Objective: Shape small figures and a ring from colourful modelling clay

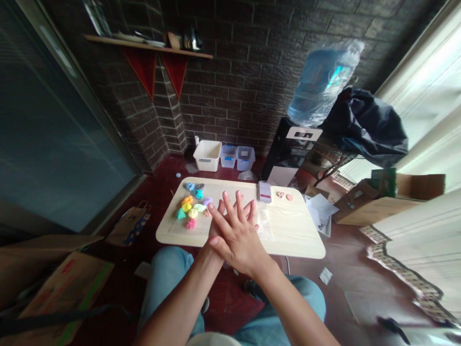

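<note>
Head view shows the right hand (239, 235), fingers apart, laid over the left hand (213, 230), whose grip I cannot tell, while soft-looking lumps (193, 213) near the left edge of the counter (165, 229) could be squashed if either hand came down carelessly.

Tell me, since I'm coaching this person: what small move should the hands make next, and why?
Perhaps lift the right hand slightly off the left hand. The right lies across the left with fingers extended, hiding whether anything sits between them, while the pink lump and other colourful pieces lie apart on the table.
</note>
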Demonstrator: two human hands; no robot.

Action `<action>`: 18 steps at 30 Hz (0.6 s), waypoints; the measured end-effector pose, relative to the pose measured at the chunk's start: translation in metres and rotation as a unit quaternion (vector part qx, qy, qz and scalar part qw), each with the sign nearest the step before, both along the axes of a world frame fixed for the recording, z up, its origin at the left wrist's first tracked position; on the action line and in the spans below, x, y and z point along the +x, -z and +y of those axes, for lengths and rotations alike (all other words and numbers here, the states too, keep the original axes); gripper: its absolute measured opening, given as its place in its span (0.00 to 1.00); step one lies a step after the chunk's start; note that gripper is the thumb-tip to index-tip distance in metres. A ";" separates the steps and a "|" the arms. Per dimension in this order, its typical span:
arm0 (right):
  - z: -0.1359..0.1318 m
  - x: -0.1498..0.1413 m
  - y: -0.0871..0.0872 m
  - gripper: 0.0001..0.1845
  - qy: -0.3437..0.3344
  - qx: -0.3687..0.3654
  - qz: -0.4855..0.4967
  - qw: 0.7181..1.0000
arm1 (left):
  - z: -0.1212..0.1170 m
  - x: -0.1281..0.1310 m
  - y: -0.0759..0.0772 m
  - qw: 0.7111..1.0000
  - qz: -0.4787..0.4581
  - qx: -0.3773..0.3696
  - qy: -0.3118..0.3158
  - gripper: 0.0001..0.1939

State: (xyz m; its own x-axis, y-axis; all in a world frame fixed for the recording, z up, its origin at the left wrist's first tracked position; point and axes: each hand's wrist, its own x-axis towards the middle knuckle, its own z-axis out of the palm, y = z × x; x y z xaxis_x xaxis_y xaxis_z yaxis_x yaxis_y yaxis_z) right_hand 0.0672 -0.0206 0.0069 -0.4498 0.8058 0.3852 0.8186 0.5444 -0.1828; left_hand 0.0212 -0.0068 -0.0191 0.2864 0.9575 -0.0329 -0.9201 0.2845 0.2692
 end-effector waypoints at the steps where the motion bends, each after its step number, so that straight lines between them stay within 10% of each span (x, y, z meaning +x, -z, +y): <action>1: 0.001 -0.002 -0.001 0.38 -0.002 0.006 0.002 1.000 | -0.003 0.005 0.003 1.000 -0.002 -0.004 -0.014 0.29; 9: 0.018 0.020 0.009 0.33 0.078 -0.011 0.025 0.997 | 0.013 -0.030 -0.004 0.978 -0.019 0.006 0.205 0.31; 18: 0.011 -0.001 -0.001 0.34 0.035 0.001 0.020 0.999 | 0.005 -0.017 -0.001 0.995 0.004 0.002 0.101 0.26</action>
